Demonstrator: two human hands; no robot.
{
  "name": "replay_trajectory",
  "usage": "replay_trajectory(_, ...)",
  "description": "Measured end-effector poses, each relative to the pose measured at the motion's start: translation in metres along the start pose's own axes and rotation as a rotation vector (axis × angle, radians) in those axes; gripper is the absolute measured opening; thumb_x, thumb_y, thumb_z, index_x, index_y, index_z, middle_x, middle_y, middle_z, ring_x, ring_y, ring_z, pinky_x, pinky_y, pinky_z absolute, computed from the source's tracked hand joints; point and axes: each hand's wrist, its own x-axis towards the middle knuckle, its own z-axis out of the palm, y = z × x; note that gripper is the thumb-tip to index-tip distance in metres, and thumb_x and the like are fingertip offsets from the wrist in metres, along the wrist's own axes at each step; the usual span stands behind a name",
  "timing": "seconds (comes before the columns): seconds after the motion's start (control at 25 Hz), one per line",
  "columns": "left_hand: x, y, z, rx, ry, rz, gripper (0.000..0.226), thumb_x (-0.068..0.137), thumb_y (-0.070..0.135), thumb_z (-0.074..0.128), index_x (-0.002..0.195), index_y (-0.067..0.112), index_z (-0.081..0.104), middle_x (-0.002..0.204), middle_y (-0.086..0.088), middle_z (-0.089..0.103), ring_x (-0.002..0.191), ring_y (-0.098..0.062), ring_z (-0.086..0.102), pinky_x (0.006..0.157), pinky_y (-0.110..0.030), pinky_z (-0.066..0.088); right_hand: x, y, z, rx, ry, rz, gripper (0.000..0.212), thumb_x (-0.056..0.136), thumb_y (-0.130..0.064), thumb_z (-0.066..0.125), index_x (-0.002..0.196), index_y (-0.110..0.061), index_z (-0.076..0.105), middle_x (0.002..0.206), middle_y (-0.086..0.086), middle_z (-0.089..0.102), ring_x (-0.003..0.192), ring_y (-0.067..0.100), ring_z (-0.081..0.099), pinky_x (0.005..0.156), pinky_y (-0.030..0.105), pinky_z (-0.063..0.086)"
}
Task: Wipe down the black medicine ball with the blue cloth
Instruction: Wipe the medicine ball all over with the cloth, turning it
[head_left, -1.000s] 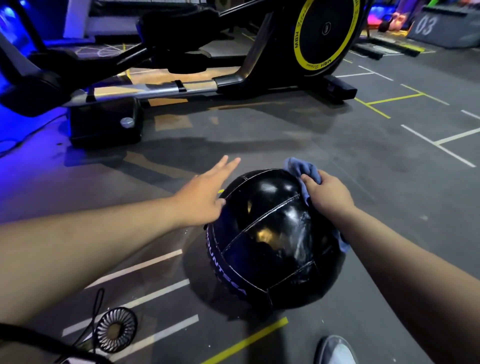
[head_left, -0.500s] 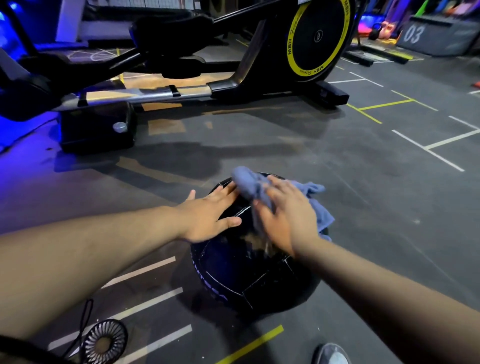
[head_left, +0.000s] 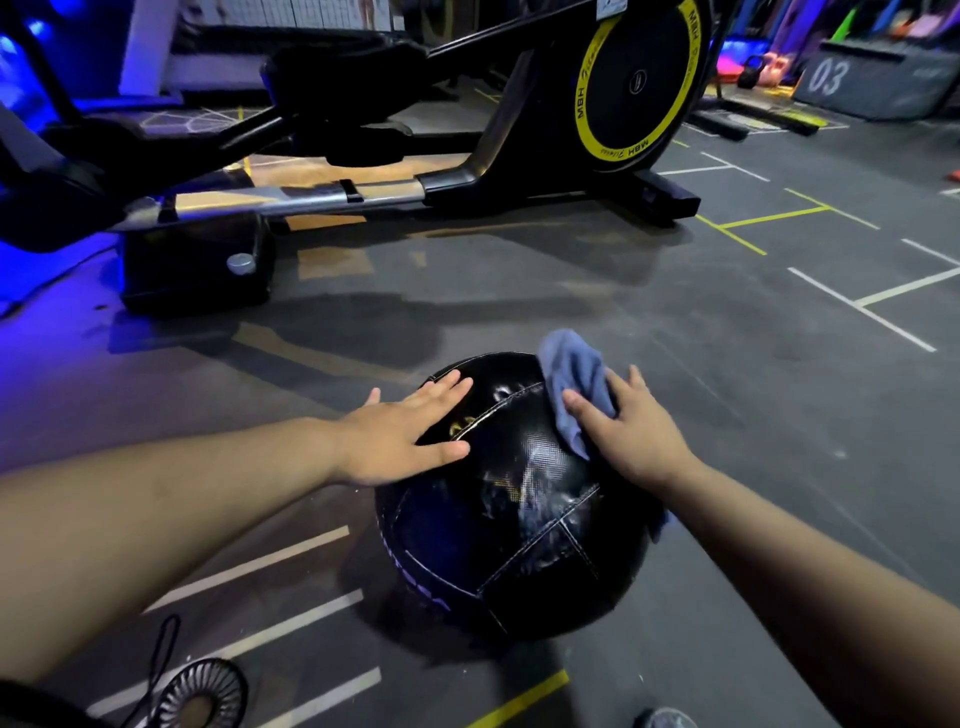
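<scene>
The black medicine ball (head_left: 511, 525) rests on the grey gym floor, shiny, with stitched seams and wet streaks on its top. My left hand (head_left: 402, 436) lies flat on the ball's upper left side, fingers spread. My right hand (head_left: 631, 428) presses the blue cloth (head_left: 574, 387) against the ball's upper right side. Part of the cloth sticks out past my fingers toward the far side, and a corner shows below my wrist.
A black elliptical machine (head_left: 395, 171) with a yellow-ringed flywheel (head_left: 641, 80) stands just beyond the ball. A small round fan (head_left: 200, 693) with a cord lies at the lower left. A shoe tip (head_left: 665, 719) shows at the bottom. A grey box marked 03 (head_left: 872, 83) sits far right.
My right hand has swept the cloth from the ball's right side over its top and back to the upper right. My left hand went from hovering to flat on the ball.
</scene>
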Motion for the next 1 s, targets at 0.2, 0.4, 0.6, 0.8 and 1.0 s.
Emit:
replay_trajectory(0.2, 0.007, 0.01, -0.003, -0.017, 0.004, -0.025, 0.073, 0.095, 0.062, 0.031, 0.149, 0.044, -0.015, 0.157, 0.021, -0.022, 0.147, -0.004, -0.011, 0.115, -0.063, -0.007, -0.039, -0.024, 0.009, -0.117, 0.372, -0.197, 0.02, 0.09, -0.03, 0.056, 0.096, -0.014, 0.067, 0.115, 0.008, 0.068, 0.105, 0.033, 0.065, 0.083, 0.03, 0.042)
replay_trajectory(0.4, 0.006, -0.001, -0.006, -0.003, 0.009, -0.05, 0.071, 0.096, 0.06, 0.031, 0.15, 0.043, -0.013, 0.158, 0.02, -0.019, 0.148, -0.006, -0.006, 0.113, -0.067, -0.004, -0.084, -0.046, 0.004, 0.07, 0.064, -0.806, 0.038, 0.089, -0.018, 0.053, 0.124, -0.011, 0.066, 0.124, -0.004, 0.067, 0.116, 0.002, 0.06, 0.097, 0.02, 0.046)
replay_trajectory(0.6, 0.006, 0.01, -0.006, -0.043, 0.021, -0.032, 0.073, 0.094, 0.063, 0.032, 0.15, 0.043, -0.011, 0.158, 0.021, -0.019, 0.148, -0.006, -0.008, 0.115, -0.064, -0.006, -0.041, -0.063, -0.025, 0.853, 0.188, -0.022, 0.019, 0.092, -0.011, 0.062, 0.102, -0.023, 0.071, 0.09, -0.014, 0.074, 0.087, 0.001, 0.065, 0.079, 0.023, 0.051)
replay_trajectory(0.8, 0.009, 0.018, -0.007, -0.029, 0.011, -0.029, 0.073, 0.094, 0.063, 0.03, 0.15, 0.044, -0.013, 0.157, 0.021, -0.021, 0.148, -0.005, -0.01, 0.115, -0.063, -0.006, -0.027, -0.016, -0.018, -0.379, 0.29, -0.147, 0.052, 0.083, -0.037, 0.046, 0.133, -0.034, 0.057, 0.156, 0.008, 0.034, 0.144, 0.034, 0.025, 0.113, 0.058, 0.024)
replay_trajectory(1.0, 0.013, 0.023, -0.007, -0.017, 0.004, -0.062, 0.072, 0.096, 0.06, 0.029, 0.149, 0.042, -0.016, 0.158, 0.018, -0.023, 0.148, -0.008, -0.01, 0.115, -0.064, -0.006, -0.042, -0.017, -0.004, -0.317, 0.195, -0.412, 0.063, 0.088, -0.053, 0.045, 0.142, -0.019, 0.05, 0.157, 0.01, 0.034, 0.142, 0.034, 0.035, 0.116, 0.047, 0.032)
